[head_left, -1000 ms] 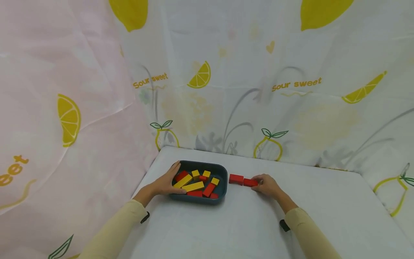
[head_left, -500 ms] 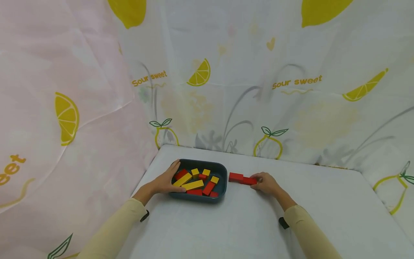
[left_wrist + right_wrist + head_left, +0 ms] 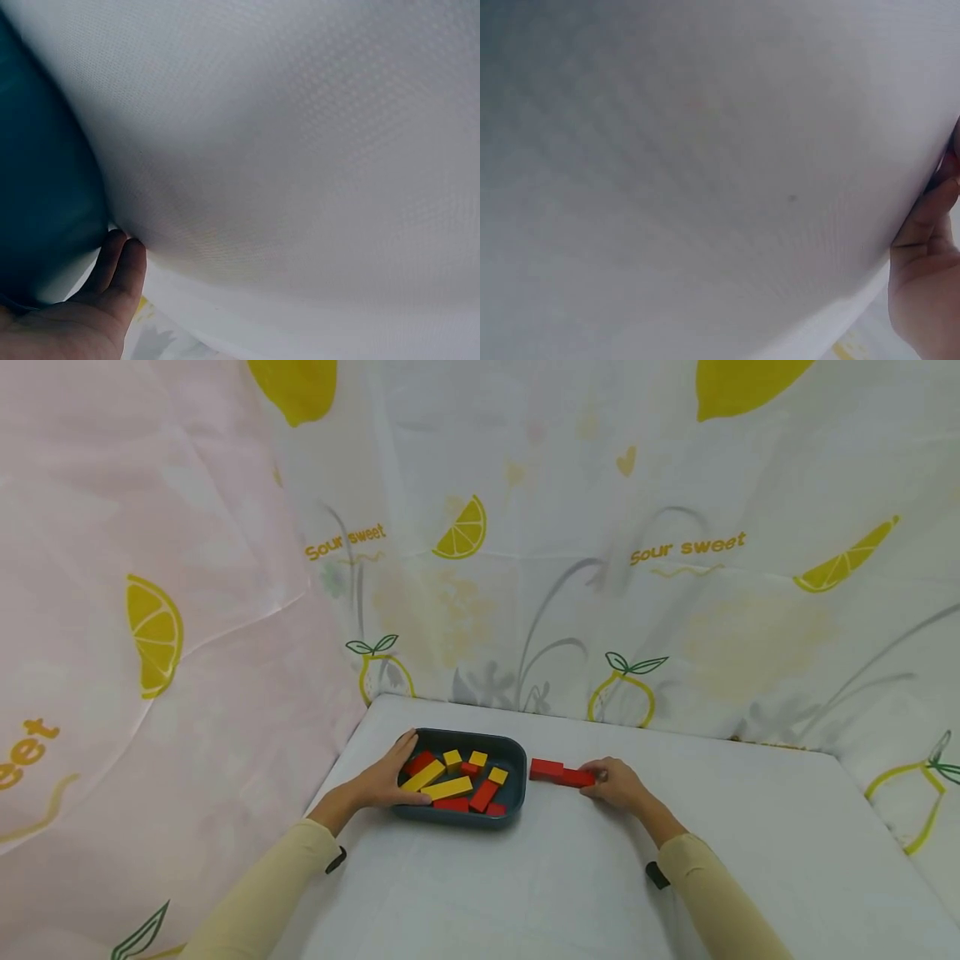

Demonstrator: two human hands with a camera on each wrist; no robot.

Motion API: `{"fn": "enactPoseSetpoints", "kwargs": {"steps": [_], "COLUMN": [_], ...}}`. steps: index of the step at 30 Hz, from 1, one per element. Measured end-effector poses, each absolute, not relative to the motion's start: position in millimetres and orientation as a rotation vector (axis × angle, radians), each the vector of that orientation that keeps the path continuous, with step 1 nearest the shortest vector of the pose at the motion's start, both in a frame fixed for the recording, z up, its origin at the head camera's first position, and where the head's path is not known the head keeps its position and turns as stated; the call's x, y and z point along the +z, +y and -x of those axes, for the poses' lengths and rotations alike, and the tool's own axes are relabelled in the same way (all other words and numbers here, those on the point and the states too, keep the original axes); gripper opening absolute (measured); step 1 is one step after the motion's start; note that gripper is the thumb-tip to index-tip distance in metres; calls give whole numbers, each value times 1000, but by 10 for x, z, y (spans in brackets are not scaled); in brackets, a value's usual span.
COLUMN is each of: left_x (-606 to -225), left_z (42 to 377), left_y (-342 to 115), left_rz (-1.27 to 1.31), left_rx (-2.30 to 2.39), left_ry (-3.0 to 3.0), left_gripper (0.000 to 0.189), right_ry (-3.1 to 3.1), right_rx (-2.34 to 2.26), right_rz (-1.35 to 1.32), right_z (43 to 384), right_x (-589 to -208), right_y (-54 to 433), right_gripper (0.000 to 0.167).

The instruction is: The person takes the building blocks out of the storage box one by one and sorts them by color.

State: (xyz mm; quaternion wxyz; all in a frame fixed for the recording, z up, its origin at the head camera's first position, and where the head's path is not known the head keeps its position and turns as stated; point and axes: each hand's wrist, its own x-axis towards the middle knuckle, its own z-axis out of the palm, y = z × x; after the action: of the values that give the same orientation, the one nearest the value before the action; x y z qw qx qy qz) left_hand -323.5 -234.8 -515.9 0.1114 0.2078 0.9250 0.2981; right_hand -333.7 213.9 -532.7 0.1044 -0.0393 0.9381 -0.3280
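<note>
In the head view a dark blue-green tray (image 3: pixel 517 806) holds several red and yellow blocks, among them a long yellow block (image 3: pixel 447 788). My left hand (image 3: pixel 381 782) grips the tray's left end, thumb over the near rim and fingers at the far left corner. The left wrist view has the fingers (image 3: pixel 127 274) against the tray's side (image 3: pixel 45 165). Right of the tray, my right hand (image 3: pixel 618 787) pinches the right end of a red block (image 3: pixel 576 778) on the table. Its left end meets another red block (image 3: pixel 547 769). The right wrist view catches only part of this hand (image 3: pixel 930 277).
White cloth covers the table (image 3: pixel 495 893). A printed lemon curtain (image 3: pixel 570 610) stands along the back, and a pinkish one (image 3: pixel 247 735) along the left side. The two red blocks lie in a row just off the tray's right wall.
The two red blocks and my right hand have shifted very slightly left. My left hand keeps its hold on the tray; the head view has tilted a little.
</note>
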Motion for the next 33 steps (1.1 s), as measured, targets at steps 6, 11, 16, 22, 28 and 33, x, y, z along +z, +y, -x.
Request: {"fn": "enactPoseSetpoints", "kwargs": {"steps": [6, 11, 16, 22, 28, 33], "left_x": [-5139, -5141, -5143, -5133, -5115, -5114], "left_z": [3233, 3234, 3221, 3214, 3212, 3210], "left_y": [-2347, -2354, -2347, -2343, -2336, -2333], "left_rz": [-605, -617, -629, -637, -624, -618], "left_rx": [869, 863, 865, 868, 855, 869], "left_ry": [2724, 2728, 2726, 2726, 2722, 2718], "left_gripper": [119, 118, 118, 118, 117, 116], "right_ry": [2767, 2770, 2776, 2783, 2770, 2770], "right_rx": [-971, -963, -955, -954, -964, -953], "right_rz": [122, 128, 134, 163, 145, 150], "right_z": [3360, 3362, 3357, 3370, 3374, 3374], "right_x": [-5325, -5317, -5332, -5365, -5364, -5359], "right_y": [2136, 2121, 2120, 2121, 2122, 2114], "right_gripper": [37, 37, 36, 36, 36, 36]}}
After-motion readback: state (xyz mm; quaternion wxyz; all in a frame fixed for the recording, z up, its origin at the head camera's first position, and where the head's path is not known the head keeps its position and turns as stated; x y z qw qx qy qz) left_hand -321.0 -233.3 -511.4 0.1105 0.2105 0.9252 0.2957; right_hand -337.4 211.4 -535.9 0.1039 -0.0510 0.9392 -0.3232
